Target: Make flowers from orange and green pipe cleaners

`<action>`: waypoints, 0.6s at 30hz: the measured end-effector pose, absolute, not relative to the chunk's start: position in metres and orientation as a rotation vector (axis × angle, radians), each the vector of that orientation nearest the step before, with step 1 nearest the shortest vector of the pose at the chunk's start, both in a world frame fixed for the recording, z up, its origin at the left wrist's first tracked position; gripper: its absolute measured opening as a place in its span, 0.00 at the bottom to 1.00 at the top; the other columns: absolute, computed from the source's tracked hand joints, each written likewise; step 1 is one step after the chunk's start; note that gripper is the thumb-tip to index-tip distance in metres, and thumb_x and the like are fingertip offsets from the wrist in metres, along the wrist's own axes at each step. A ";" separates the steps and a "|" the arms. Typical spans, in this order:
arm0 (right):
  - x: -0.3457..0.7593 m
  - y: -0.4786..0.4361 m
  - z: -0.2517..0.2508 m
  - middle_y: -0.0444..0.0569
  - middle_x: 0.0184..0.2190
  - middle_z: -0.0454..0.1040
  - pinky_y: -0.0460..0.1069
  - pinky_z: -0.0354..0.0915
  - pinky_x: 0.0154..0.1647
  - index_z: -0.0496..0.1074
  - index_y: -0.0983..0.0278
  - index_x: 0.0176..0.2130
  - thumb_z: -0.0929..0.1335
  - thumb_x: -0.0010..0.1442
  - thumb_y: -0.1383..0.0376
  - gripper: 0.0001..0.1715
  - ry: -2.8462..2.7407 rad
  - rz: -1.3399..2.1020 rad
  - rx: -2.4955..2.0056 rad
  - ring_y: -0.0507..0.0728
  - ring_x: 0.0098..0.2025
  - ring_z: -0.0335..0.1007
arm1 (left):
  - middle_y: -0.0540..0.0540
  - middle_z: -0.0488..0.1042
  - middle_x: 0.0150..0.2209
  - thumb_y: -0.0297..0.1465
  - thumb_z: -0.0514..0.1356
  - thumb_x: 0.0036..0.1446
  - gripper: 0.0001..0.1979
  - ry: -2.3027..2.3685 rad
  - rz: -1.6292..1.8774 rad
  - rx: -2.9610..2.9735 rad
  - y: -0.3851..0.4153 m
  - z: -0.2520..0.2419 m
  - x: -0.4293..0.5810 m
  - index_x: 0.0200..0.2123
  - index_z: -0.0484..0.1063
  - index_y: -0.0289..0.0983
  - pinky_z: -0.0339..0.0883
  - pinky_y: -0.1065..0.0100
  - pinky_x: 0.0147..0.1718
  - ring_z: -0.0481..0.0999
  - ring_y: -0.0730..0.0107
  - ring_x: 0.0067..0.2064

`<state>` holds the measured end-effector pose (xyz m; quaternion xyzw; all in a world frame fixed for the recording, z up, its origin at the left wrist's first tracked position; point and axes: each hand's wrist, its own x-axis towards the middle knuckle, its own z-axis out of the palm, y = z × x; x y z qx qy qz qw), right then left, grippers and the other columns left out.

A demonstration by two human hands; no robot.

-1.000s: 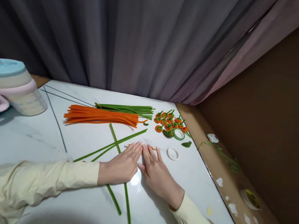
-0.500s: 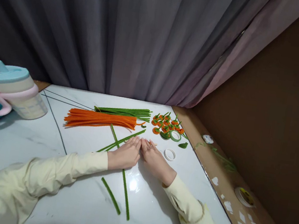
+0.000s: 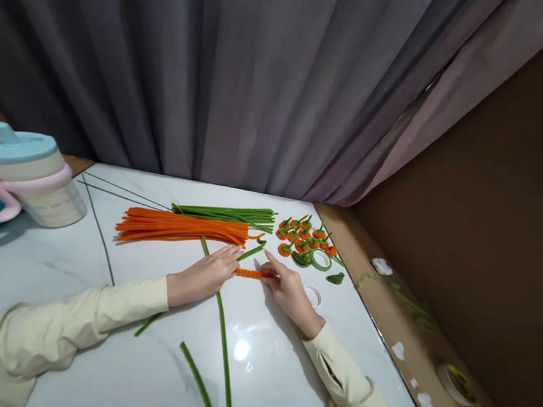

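An orange coiled pipe cleaner (image 3: 250, 273) stretches level between my two hands, just above or on the table. My left hand (image 3: 205, 275) has its fingers closed at the coil's left end. My right hand (image 3: 290, 292) pinches the right end between thumb and fingers, its index finger raised. Loose green pipe cleaners (image 3: 223, 352) lie beneath and beside the left hand. A shorter green pipe cleaner (image 3: 197, 382) rests nearer me. Behind the right wrist sits a white tape ring (image 3: 319, 298), partly hidden.
Bundles of orange pipe cleaners (image 3: 181, 230) and green pipe cleaners (image 3: 224, 212) lie at the back. Several small orange-and-green pumpkins (image 3: 302, 243) stand right of them, by a green tape roll (image 3: 312, 260) and a green leaf (image 3: 335, 278). A lidded cup (image 3: 16, 147) stands left.
My hands have drawn apart, bringing the orange coil between them into sight. My left hand has shifted left, and the view has tilted slightly.
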<state>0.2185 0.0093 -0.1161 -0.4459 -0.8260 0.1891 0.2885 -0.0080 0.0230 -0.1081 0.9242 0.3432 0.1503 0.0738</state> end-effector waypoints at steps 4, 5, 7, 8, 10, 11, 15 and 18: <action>0.218 0.013 -0.107 0.52 0.37 0.69 0.50 0.65 0.42 0.67 0.67 0.41 0.65 0.56 0.73 0.10 -2.270 0.476 -1.231 0.55 0.39 0.67 | 0.34 0.63 0.56 0.21 0.45 0.61 0.12 0.995 0.549 2.776 0.024 -0.118 -0.008 0.42 0.65 0.31 0.53 0.52 0.60 0.56 0.59 0.62; 0.218 0.014 -0.104 0.52 0.35 0.69 0.49 0.65 0.40 0.67 0.66 0.35 0.65 0.57 0.72 0.04 -2.287 0.461 -1.240 0.55 0.38 0.66 | 0.34 0.64 0.56 0.22 0.45 0.62 0.11 0.997 0.572 2.762 0.025 -0.119 -0.008 0.41 0.65 0.31 0.53 0.52 0.60 0.57 0.59 0.62; 0.219 0.018 -0.097 0.50 0.32 0.68 0.48 0.64 0.36 0.64 0.65 0.30 0.64 0.58 0.72 0.04 -2.317 0.437 -1.253 0.55 0.34 0.65 | 0.36 0.68 0.52 0.23 0.44 0.63 0.11 0.981 0.625 2.744 0.028 -0.114 -0.007 0.41 0.65 0.32 0.53 0.53 0.60 0.61 0.60 0.59; 0.220 0.021 -0.090 0.48 0.30 0.68 0.48 0.63 0.33 0.63 0.65 0.30 0.63 0.59 0.72 0.05 -2.333 0.424 -1.257 0.54 0.31 0.64 | 0.37 0.70 0.49 0.24 0.44 0.63 0.11 0.974 0.657 2.739 0.030 -0.108 -0.008 0.41 0.65 0.32 0.53 0.54 0.60 0.64 0.61 0.57; 0.221 0.030 -0.072 0.45 0.26 0.67 0.46 0.60 0.29 0.61 0.65 0.31 0.61 0.60 0.72 0.06 -2.360 0.394 -1.254 0.52 0.27 0.63 | 0.42 0.73 0.41 0.27 0.45 0.64 0.10 0.988 0.743 2.715 0.037 -0.089 -0.010 0.40 0.65 0.34 0.57 0.55 0.57 0.70 0.63 0.50; 0.222 0.035 -0.059 0.44 0.25 0.66 0.45 0.59 0.27 0.61 0.65 0.32 0.60 0.61 0.72 0.05 -2.371 0.375 -1.247 0.52 0.25 0.62 | 0.43 0.73 0.38 0.29 0.46 0.64 0.10 1.036 0.790 2.682 0.041 -0.075 -0.012 0.40 0.66 0.34 0.61 0.57 0.53 0.72 0.63 0.45; 0.215 0.048 0.004 0.41 0.23 0.66 0.44 0.56 0.25 0.60 0.64 0.36 0.59 0.63 0.69 0.03 -2.382 0.271 -1.199 0.50 0.22 0.59 | 0.52 0.69 0.24 0.34 0.50 0.63 0.10 1.128 0.991 2.414 0.050 -0.010 -0.024 0.40 0.67 0.35 0.66 0.71 0.30 0.70 0.72 0.26; 0.204 0.043 0.043 0.43 0.26 0.67 0.44 0.57 0.27 0.61 0.64 0.37 0.62 0.61 0.68 0.02 -2.338 0.140 -1.149 0.51 0.25 0.63 | 0.52 0.70 0.25 0.34 0.52 0.61 0.09 1.127 1.220 2.315 0.044 0.026 -0.035 0.35 0.69 0.35 0.63 0.75 0.28 0.68 0.75 0.26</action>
